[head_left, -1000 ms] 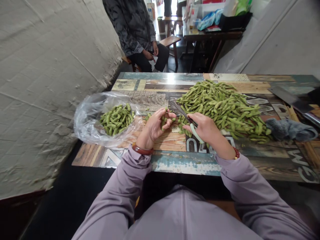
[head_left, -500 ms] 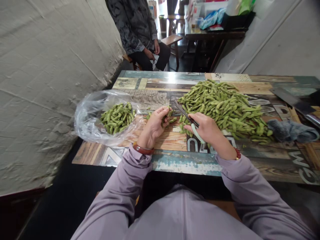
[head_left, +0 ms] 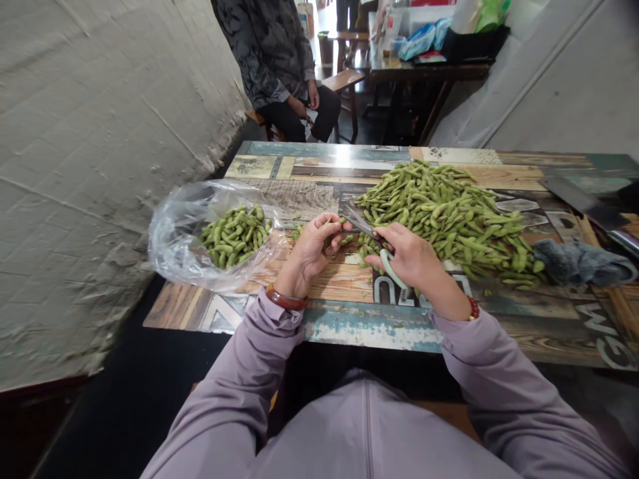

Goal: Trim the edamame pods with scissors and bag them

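Note:
My right hand (head_left: 407, 256) is closed round the pale green handles of a pair of scissors (head_left: 362, 221). Their blades are parted and point left, one of them close by my left fingertips. Pinched in my left hand (head_left: 319, 245) is a green soybean pod (head_left: 341, 220), its tip at the blades; my fingers hide the rest. A big heap of soybean pods (head_left: 439, 206) lies beyond and to the right of the scissors. On the left, a clear plastic bag (head_left: 174, 226) lies open with trimmed-looking pods (head_left: 234, 236) inside.
A cleaver (head_left: 579, 199) and a grey cloth (head_left: 584, 261) lie at the right of the patterned table (head_left: 349, 322). Past the far edge a person (head_left: 272, 60) sits on a bench. A rough white wall (head_left: 100, 166) stands at the left.
The scissor blades have opened and come up to the pod at my left fingertips. My left hand has shifted its fingers, and fewer pods show in it.

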Available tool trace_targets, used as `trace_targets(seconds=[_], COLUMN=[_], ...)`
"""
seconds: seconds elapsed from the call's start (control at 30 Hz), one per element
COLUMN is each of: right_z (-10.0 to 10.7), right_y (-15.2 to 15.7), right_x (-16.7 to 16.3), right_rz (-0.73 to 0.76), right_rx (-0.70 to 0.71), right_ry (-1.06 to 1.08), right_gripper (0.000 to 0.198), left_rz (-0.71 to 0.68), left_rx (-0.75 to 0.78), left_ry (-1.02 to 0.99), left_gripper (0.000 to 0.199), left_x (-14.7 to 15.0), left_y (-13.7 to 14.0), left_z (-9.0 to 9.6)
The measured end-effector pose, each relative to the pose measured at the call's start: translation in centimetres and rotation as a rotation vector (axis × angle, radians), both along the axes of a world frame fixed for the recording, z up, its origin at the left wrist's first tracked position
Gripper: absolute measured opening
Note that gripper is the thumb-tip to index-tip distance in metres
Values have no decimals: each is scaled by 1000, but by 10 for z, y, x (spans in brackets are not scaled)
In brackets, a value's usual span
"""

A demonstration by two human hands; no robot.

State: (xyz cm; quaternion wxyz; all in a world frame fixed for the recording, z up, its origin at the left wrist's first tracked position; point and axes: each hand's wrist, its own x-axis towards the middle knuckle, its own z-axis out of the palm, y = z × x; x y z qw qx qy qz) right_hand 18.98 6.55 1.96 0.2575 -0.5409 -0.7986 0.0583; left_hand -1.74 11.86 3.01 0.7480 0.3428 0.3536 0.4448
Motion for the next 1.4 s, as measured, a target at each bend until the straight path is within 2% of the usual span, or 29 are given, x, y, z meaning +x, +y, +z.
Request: trace_targets(seconds=[0.17, 0.27, 0.47, 0.57, 0.63, 0.73, 0.83, 0.9, 1.0, 1.23, 1.4], right_z=[0, -2, -6, -7, -6, -6, -7, -7, -6, -5, -5], right_y=[-1, 0, 4, 5, 5, 5, 5, 5, 5, 5, 5], right_x=[-1, 0, 3, 4, 4, 3, 3, 3, 3, 3, 2], right_rz=[12, 32, -30, -36, -30, -33, -38, -41, -37, -24, -24], right_rx=[6, 11, 87, 100, 97, 94, 95, 89, 65, 48, 49], right_ry=[-15, 16, 154, 180, 185, 186, 179, 170, 156, 154, 161], right_gripper=[44, 42, 41, 41, 41, 41, 41, 41, 40, 41, 40], left_rz=[-54, -74, 88, 160, 178, 131, 41, 5, -14, -16, 1], left_rx=[67, 36, -109, -112, -26, 223, 553, 720, 817, 736, 551], left_ry=[10, -10, -104, -54, 67, 399, 824, 1051, 1200, 1053, 686], left_gripper=[25, 23, 13, 26, 25, 8, 13, 16, 13, 8, 13], left_x=[4, 3, -9, -15, -16, -13, -9, -7, -5, -4, -4], left_y=[-3, -1, 9, 12, 12, 13, 13, 11, 7, 9, 9], left_z=[-2, -3, 5, 9, 8, 0, -11, -17, -23, -25, -11])
